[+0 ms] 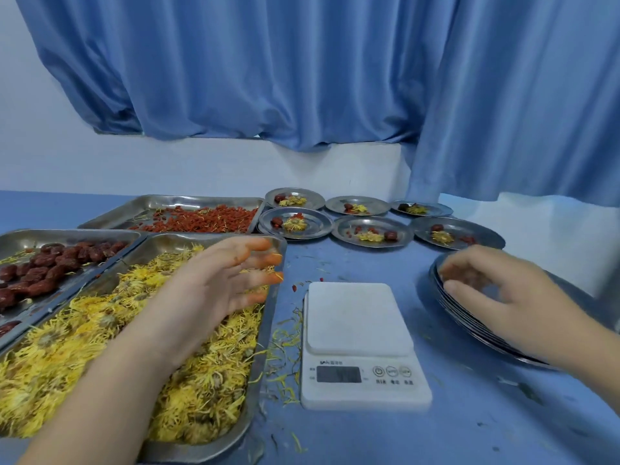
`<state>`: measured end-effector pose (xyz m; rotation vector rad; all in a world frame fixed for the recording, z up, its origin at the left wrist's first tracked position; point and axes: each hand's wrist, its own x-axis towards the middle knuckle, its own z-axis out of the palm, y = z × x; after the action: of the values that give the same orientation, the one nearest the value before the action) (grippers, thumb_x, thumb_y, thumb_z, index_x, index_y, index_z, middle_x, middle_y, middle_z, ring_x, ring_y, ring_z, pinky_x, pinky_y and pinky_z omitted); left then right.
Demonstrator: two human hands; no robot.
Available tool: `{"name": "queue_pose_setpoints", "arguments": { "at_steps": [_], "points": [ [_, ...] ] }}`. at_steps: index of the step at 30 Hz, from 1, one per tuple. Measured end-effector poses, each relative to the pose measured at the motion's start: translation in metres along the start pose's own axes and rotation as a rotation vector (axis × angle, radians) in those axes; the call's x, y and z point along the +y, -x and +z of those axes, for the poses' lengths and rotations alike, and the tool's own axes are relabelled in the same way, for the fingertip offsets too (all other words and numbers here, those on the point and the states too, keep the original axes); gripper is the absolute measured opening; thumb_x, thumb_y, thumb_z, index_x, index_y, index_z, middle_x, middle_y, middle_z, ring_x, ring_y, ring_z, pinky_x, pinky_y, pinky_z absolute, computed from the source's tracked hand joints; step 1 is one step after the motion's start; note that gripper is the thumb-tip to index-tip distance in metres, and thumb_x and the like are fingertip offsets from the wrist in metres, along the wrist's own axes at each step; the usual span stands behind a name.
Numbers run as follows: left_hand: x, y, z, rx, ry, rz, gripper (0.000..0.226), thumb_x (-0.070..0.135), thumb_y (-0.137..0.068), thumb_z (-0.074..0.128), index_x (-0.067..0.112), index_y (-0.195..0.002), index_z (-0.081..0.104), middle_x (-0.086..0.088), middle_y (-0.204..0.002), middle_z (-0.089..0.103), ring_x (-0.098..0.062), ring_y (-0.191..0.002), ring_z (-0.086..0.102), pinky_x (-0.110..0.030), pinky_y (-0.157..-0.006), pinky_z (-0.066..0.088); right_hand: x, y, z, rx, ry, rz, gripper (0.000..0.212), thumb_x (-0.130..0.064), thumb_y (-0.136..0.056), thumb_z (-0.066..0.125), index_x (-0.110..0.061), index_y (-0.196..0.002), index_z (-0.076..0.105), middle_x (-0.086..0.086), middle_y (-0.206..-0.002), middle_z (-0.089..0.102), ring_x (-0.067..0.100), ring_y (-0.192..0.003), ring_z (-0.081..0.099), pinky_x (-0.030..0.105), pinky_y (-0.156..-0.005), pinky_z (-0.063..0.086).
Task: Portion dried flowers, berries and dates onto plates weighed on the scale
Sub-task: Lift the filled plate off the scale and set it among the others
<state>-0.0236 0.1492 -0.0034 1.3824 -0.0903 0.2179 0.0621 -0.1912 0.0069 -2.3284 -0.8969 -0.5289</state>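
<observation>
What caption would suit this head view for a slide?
Left hand over the dried flowers, right hand at stacked plates, scale bare.

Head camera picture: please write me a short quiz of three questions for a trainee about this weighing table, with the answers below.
1. True or false: a plate lies on the scale.
2. Over which tray is the left hand? A. the tray of yellow flowers; B. the tray of red berries; C. the tray of dates.
3. In a few words: what does the right hand grasp at the rim?

Key
1. False: the scale is bare.
2. A.
3. The stack of empty plates, to the right of the scale.
</observation>
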Motion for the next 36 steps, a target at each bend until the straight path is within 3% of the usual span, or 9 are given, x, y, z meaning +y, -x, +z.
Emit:
{"name": "queue_pose_setpoints", "arguments": {
  "at_steps": [4,6,8,11,16,21,27,33,36],
  "points": [
    [-0.003,0.007,0.017,-0.010,-0.217,0.035,0.022,0.031,-0.087,0.062,0.024,-0.105,0.072,-0.003,-0.111,0.072,-0.023,-0.100,0.070,-0.043,-0.087,0.051,0.024,0.022,0.002,0.101,0.112,0.075,0.017,-0.013,-0.084,0.067,-0.026,-0.095,0.063,-0.012,-0.092,0.064,0.008,-0.083,0.055,0.026,-0.073,0.042],
    [-0.008,0.008,0.023,0.032,-0.401,0.064,0.018,0.024,-0.094,0.058,0.032,-0.099,0.073,0.008,-0.105,0.073,-0.011,-0.097,0.069,-0.033,-0.082,0.050,0.031,0.026,-0.001,0.083,0.196,0.100,0.019,-0.020,-0.084,0.065,-0.026,-0.102,0.061,-0.012,-0.098,0.061,0.005,-0.086,0.051,0.027,-0.076,0.040],
    [-0.016,0.010,0.028,0.087,-0.742,0.140,0.019,0.022,-0.094,0.058,0.038,-0.095,0.070,0.018,-0.098,0.070,0.005,-0.091,0.063,-0.017,-0.077,0.045,0.034,0.029,-0.005,0.024,0.248,0.182,0.030,-0.031,-0.083,0.062,-0.031,-0.113,0.058,-0.012,-0.110,0.058,0.007,-0.098,0.051,0.030,-0.082,0.041],
    [-0.024,0.011,0.036,0.025,-1.101,0.274,0.022,0.020,-0.092,0.062,0.042,-0.096,0.064,0.022,-0.096,0.063,0.012,-0.098,0.053,-0.003,-0.076,0.038,0.037,0.034,-0.007,-0.099,0.332,0.307,0.043,-0.040,-0.081,0.063,-0.029,-0.122,0.055,-0.007,-0.121,0.058,0.019,-0.112,0.053,0.037,-0.089,0.046],
    [-0.028,0.010,0.036,-0.036,-1.094,0.269,0.023,0.023,-0.091,0.062,0.046,-0.094,0.064,0.030,-0.100,0.059,0.007,-0.098,0.054,-0.003,-0.075,0.038,0.034,0.035,0.000,-0.159,0.400,0.322,0.022,-0.028,-0.083,0.060,-0.028,-0.104,0.058,-0.015,-0.084,0.058,0.016,-0.085,0.053,0.035,-0.069,0.048],
    [-0.027,0.011,0.035,-0.014,-1.101,0.287,0.023,0.022,-0.092,0.060,0.044,-0.093,0.064,0.031,-0.102,0.059,0.005,-0.100,0.054,-0.007,-0.073,0.041,0.029,0.036,0.003,-0.023,0.319,0.342,0.021,-0.018,-0.079,0.062,-0.029,-0.098,0.062,-0.013,-0.087,0.066,0.017,-0.089,0.060,0.037,-0.072,0.053],
    [-0.026,0.012,0.036,-0.014,-1.111,0.285,0.021,0.024,-0.092,0.060,0.044,-0.095,0.064,0.033,-0.101,0.058,0.008,-0.099,0.054,-0.012,-0.074,0.042,0.028,0.034,0.001,0.131,0.430,0.267,0.028,0.004,-0.069,0.062,-0.020,-0.081,0.066,-0.006,-0.077,0.060,0.023,-0.079,0.054,0.035,-0.060,0.047],
    [-0.028,0.010,0.034,0.014,-1.097,0.272,0.021,0.022,-0.092,0.060,0.042,-0.098,0.066,0.030,-0.098,0.060,0.008,-0.100,0.053,-0.011,-0.074,0.042,0.024,0.032,-0.002,0.366,0.493,0.054,0.026,0.015,-0.061,0.068,-0.008,-0.066,0.058,0.005,-0.064,0.054,0.031,-0.063,0.047,0.034,-0.056,0.034],
    [-0.029,0.009,0.032,0.070,-1.094,0.255,0.021,0.020,-0.093,0.059,0.039,-0.097,0.066,0.025,-0.096,0.062,0.013,-0.096,0.052,-0.003,-0.069,0.039,0.019,0.032,0.002,0.429,0.462,-0.086,0.025,0.015,-0.063,0.067,-0.007,-0.063,0.055,0.006,-0.061,0.050,0.031,-0.060,0.043,0.041,-0.054,0.038]
  ]
}}
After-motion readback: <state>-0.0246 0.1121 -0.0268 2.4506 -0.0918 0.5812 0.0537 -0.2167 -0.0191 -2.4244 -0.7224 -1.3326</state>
